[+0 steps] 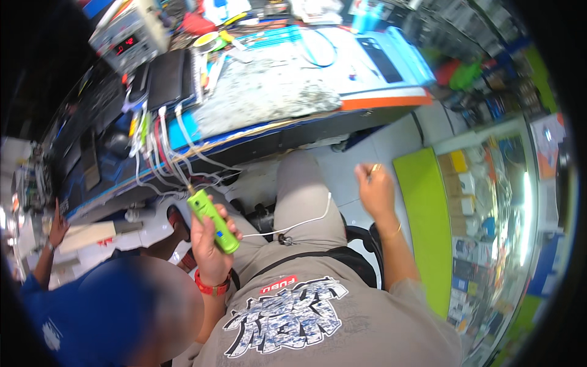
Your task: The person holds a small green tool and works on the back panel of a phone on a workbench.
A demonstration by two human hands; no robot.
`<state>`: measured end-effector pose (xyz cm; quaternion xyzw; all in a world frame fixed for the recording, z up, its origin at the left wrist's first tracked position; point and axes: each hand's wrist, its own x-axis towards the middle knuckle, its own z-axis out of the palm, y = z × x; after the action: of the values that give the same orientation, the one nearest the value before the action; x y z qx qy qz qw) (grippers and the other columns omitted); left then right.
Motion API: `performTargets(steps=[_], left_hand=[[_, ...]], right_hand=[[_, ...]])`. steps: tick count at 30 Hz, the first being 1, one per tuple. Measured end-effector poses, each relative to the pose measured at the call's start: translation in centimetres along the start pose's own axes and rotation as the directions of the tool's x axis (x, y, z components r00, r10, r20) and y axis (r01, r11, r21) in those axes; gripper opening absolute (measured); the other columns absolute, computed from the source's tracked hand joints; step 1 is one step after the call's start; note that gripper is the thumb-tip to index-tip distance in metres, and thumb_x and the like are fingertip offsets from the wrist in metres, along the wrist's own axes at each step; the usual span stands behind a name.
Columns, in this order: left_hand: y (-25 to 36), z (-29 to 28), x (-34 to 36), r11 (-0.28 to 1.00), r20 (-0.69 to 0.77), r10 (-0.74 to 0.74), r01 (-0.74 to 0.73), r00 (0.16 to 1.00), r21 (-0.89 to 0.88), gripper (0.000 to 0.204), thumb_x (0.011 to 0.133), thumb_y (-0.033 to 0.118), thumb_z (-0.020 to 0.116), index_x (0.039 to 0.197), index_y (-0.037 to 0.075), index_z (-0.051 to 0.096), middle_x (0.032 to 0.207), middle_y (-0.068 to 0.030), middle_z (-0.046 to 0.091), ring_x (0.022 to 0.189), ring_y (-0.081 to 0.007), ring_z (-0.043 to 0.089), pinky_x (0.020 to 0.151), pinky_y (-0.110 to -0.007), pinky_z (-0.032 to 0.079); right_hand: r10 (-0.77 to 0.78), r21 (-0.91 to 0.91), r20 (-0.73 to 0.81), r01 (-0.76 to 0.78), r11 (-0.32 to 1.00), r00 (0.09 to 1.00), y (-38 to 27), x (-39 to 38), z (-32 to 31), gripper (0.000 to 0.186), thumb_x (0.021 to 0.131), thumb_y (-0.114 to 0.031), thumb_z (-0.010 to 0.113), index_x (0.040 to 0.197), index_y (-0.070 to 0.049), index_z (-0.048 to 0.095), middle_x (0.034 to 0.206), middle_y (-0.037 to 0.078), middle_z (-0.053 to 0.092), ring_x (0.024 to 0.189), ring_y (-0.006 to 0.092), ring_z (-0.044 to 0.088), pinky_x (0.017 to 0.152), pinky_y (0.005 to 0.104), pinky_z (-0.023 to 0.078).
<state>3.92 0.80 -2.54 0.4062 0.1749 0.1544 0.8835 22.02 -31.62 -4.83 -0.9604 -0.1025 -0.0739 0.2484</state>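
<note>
My left hand (211, 235) is wrapped round a slim lime-green handheld device (214, 221), tilted, with a thin metal piece at its upper end. A white cable (293, 229) runs from beside that hand across my lap. My right hand (374, 189) is raised over the floor right of my knee, fingertips pressed together; a small gold-coloured bit shows at them, and whether it is held I cannot make out. Above the green device, several white and coloured cables (178, 109) hang over the bench edge, beside stacked dark phones or tablets (168, 76).
The cluttered bench (263, 92) spans the top, with a power supply (129, 44), a stained mat and a light-blue tray (411, 58). A person in blue (116, 306) is close at lower left. A glass display case (483, 232) and green panel (422, 232) stand right.
</note>
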Motion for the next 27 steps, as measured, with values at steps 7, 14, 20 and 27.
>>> performTargets(steps=[7,14,20,27], left_hand=[[-0.2,-0.2,-1.0,0.998,0.027,-0.048,0.047,0.998,0.048,0.044,0.114,0.034,0.048,0.149,0.008,0.041,0.113,-0.0071,0.056,0.085,-0.0151,0.060,0.069,-0.032,0.055],[0.5,-0.4,-1.7,0.997,0.032,-0.025,0.022,0.999,0.070,0.045,0.112,0.032,0.052,0.149,0.006,0.041,0.113,-0.0087,0.057,0.087,-0.0168,0.062,0.073,-0.033,0.056],[0.2,-0.3,-1.4,0.997,0.001,-0.042,0.042,0.999,0.059,0.045,0.112,0.031,0.052,0.149,0.007,0.042,0.112,-0.0091,0.058,0.087,-0.0168,0.063,0.074,-0.033,0.057],[-0.2,-0.5,-1.3,0.997,0.030,-0.081,0.081,0.996,-0.006,0.040,0.112,0.028,0.055,0.145,0.010,0.042,0.115,-0.0087,0.060,0.089,-0.0154,0.066,0.076,-0.033,0.059]], right_hand=[[-0.053,-0.150,-0.316,0.005,0.989,0.947,5.0,20.8,-6.5,0.043,0.096,-0.033,0.074,0.119,0.003,0.070,0.120,0.024,0.071,0.115,0.0410,0.066,0.102,0.0463,0.051],[0.200,-0.203,0.170,-0.164,0.965,0.965,7.6,30.4,-7.0,0.079,0.070,-0.051,0.093,0.107,0.016,0.072,0.108,0.031,0.075,0.101,0.0365,0.075,0.090,0.0405,0.057],[0.253,-0.086,0.222,-0.240,0.967,0.941,6.9,31.5,-6.6,0.071,0.068,-0.039,0.095,0.100,0.020,0.073,0.101,0.027,0.076,0.090,0.0286,0.072,0.084,0.0378,0.053],[0.246,0.071,0.377,-0.292,0.954,0.893,8.0,33.3,-6.0,0.045,0.075,-0.032,0.092,0.096,0.005,0.079,0.089,0.008,0.074,0.080,0.0212,0.062,0.083,0.0344,0.047]])
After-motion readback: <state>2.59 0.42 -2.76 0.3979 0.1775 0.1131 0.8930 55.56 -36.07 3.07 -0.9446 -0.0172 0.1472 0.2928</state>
